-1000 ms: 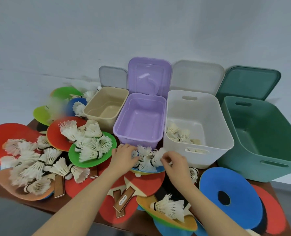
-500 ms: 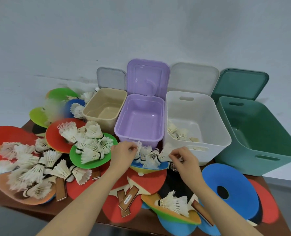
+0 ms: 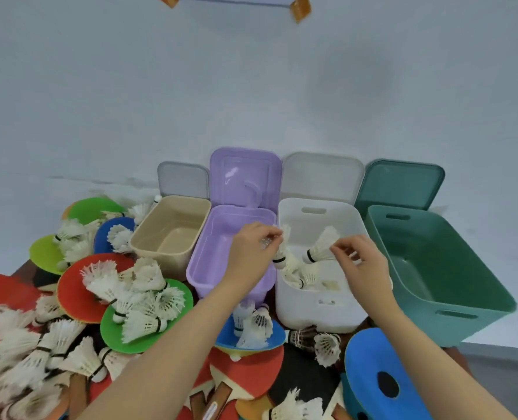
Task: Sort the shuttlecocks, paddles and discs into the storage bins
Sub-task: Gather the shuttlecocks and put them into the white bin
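Nearest, paddles (image 3: 253,369) and loose shuttlecocks (image 3: 136,301) litter the tabletop (image 3: 21,269). Beyond them, over the white bin (image 3: 312,310), the left hand (image 3: 253,253) pinches one shuttlecock (image 3: 283,248) in its fingers and the right hand (image 3: 362,262) pinches another shuttlecock (image 3: 320,247). More shuttlecocks lie inside the bin.

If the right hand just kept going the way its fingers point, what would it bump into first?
The right hand points left and a bit forward, pinching a shuttlecock over the white bin. Going on, it would probably meet the left hand and its shuttlecock first, though depth is hard to judge.
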Demonstrator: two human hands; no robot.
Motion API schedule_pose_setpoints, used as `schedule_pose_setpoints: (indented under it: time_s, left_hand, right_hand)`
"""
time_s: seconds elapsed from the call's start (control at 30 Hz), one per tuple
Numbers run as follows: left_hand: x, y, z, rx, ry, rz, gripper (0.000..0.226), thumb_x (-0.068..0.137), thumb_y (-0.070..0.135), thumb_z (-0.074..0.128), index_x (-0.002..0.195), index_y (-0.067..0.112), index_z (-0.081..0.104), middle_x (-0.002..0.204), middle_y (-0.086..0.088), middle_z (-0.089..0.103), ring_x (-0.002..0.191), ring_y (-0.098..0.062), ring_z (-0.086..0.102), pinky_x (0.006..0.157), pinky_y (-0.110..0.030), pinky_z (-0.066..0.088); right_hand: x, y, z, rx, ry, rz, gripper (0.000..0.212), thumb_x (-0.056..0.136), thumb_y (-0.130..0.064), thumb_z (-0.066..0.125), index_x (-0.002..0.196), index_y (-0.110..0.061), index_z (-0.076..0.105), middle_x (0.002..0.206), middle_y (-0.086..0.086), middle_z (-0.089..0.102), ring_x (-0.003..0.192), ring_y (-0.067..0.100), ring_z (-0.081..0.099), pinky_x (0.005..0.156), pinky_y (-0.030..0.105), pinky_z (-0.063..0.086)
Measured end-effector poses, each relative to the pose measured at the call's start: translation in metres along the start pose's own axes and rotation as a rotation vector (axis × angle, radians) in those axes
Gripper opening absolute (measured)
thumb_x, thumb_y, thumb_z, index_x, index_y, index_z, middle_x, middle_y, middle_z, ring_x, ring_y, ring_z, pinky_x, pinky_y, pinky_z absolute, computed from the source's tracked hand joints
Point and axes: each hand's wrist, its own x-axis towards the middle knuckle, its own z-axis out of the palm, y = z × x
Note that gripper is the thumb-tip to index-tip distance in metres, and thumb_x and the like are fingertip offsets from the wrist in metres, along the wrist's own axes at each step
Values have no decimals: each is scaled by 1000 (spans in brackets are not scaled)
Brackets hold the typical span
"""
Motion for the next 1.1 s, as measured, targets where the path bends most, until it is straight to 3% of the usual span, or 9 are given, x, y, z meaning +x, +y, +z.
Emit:
schedule_pose_setpoints:
  time_s: [0.2,0.33,0.47,0.6,0.8,0.93,1.0,1.1]
  left_hand:
    - [45,10,58,87,-92,10,10,84,11,66,91,9,72,90,-5,66,92,-19,56,82,-29,43]
    - [63,-8,80,280,-250,22,21,86,20,63,105,14,68,104,-4,64,103,-22,53,87,-27,39]
    - [58,-23,72,441,-320,83,30,89,27,59,116,15,64,114,-4,61,108,-25,50,93,-32,37]
    - [48,-36,46,550,-343,177,34,91,29,55,122,15,60,116,-4,58,112,-24,47,93,-30,30]
    - [13,-60,-2,519,-345,206,43,85,42,43,104,12,68,100,-5,64,97,-28,57,81,-32,35]
    - [-17,-86,-30,466,-360,173,44,83,43,40,100,14,68,97,0,63,95,-22,57,80,-29,32]
    - [-29,-94,-40,450,-369,143,41,84,43,42,99,16,68,98,3,62,97,-19,55,81,-27,28]
    - [-48,-113,-49,444,-402,148,37,82,42,43,91,18,69,91,3,63,90,-22,58,77,-29,32]
  right_hand:
    - [36,48,-9,-121,29,99,8,86,-13,64,80,-18,62,83,-9,54,75,4,54,65,22,42]
    - [48,80,-1,-226,-67,141,3,88,-19,62,87,-22,60,88,-12,52,81,6,53,69,21,37]
    - [44,89,8,-276,-163,145,15,90,-21,59,104,-15,62,96,-10,52,90,7,49,78,20,35]
    - [32,76,20,-183,-157,71,11,88,-16,61,98,-13,63,92,-7,56,86,9,52,79,27,43]
    - [-5,44,44,-121,-128,-106,8,87,-21,59,89,-14,64,81,-7,56,75,10,54,67,27,46]
    - [-33,17,68,-77,-147,-129,20,85,-32,52,85,-16,64,76,-11,55,68,3,50,63,15,40]
    - [-46,12,81,-78,-251,-82,14,83,-32,56,85,-21,64,77,-16,54,70,2,51,62,14,39]
    - [-64,14,100,-182,-456,36,6,82,-33,64,83,-27,62,77,-11,57,74,5,53,66,24,44]
